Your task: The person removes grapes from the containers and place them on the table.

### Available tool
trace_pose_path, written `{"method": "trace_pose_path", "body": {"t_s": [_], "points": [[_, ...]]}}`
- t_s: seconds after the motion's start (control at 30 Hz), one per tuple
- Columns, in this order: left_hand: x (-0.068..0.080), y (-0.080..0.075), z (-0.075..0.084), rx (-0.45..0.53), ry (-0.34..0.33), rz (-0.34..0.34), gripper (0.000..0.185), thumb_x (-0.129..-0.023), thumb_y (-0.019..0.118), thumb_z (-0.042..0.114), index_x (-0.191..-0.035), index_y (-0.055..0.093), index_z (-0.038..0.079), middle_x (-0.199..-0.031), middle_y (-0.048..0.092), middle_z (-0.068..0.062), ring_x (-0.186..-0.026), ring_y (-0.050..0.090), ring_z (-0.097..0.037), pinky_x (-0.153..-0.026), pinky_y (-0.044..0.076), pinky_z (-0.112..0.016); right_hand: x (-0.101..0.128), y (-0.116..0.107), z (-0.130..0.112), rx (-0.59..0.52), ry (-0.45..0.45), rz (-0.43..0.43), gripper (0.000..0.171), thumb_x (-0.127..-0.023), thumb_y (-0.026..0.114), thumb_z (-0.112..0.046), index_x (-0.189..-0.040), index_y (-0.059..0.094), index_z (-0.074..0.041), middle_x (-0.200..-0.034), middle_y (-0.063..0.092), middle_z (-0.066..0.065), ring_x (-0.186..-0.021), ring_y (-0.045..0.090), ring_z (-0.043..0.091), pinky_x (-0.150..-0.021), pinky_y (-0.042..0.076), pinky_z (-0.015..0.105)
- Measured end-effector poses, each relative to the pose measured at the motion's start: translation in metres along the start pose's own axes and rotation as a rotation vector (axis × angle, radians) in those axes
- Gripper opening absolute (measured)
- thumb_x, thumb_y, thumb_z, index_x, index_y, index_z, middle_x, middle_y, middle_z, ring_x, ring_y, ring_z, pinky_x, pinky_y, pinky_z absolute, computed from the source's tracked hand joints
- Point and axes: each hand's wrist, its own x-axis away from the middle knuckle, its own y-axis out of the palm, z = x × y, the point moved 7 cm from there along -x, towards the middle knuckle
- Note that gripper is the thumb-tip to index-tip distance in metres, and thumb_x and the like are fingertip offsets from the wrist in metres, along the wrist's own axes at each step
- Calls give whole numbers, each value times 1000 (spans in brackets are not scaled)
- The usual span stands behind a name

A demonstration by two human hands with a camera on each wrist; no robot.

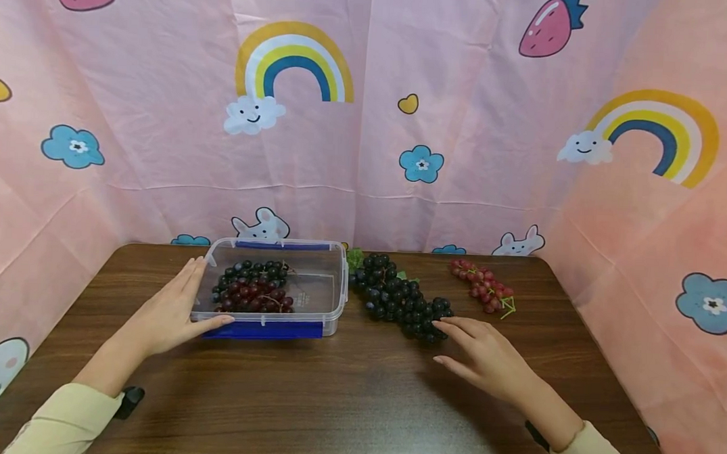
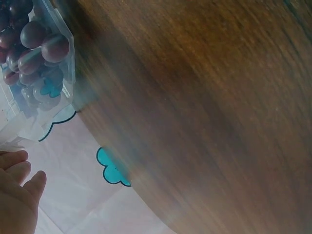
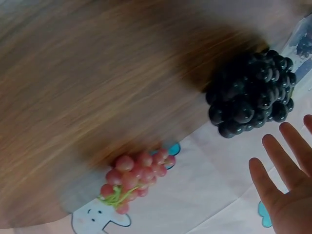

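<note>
the left hand lies flat, fingers straight, against the left wall of a clear plastic box, thumb at its front edge. the box sits toward the far left of the desk and holds dark and red grapes. the right hand, fingers spread and relaxed, touches the near end of a black grape bunch just right of the box. a pink grape bunch lies near the far right corner.

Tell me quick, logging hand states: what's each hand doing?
Left hand: open, resting against the clear box.
Right hand: open, holding nothing, by the black grapes.
</note>
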Motion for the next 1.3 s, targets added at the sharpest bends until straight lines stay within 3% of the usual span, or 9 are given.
{"method": "trace_pose_path", "body": {"t_s": [0.43, 0.73, 1.03, 1.3], "points": [[-1, -1, 1, 6, 4, 6, 126, -92, 70, 68, -166, 0, -7, -172, 3, -35, -160, 8, -52, -122, 22, -73, -26, 7, -19, -53, -52, -47, 53, -99, 75, -41, -139, 67, -7, -132, 71, 13, -118, 70, 29, -96, 58, 53], [-2, -1, -1, -2, 0, 9, 127, -91, 70, 68, -166, 0, -7, -172, 4, -36, -159, 9, -53, -120, 24, -74, -61, 11, -38, -107, -98, -86, 54, -100, 74, -39, -143, 64, -7, -136, 69, 12, -124, 68, 28, -102, 57, 52], [-1, 0, -1, 4, 5, 5, 126, -92, 70, 67, -166, -1, -7, -172, 4, -36, -159, 8, -53, -121, 23, -73, -92, 20, -51, -136, -80, -198, 59, -102, 71, -40, -152, 57, -12, -143, 66, 10, -129, 65, 27, -107, 54, 49], [-1, 0, -1, 12, 1, 3, 126, -93, 70, 67, -166, -2, -6, -172, 2, -35, -159, 8, -53, -120, 23, -74, -117, 24, -61, -126, -107, -214, 58, -103, 69, -39, -152, 57, -10, -144, 65, 11, -131, 64, 27, -109, 53, 48]]}}
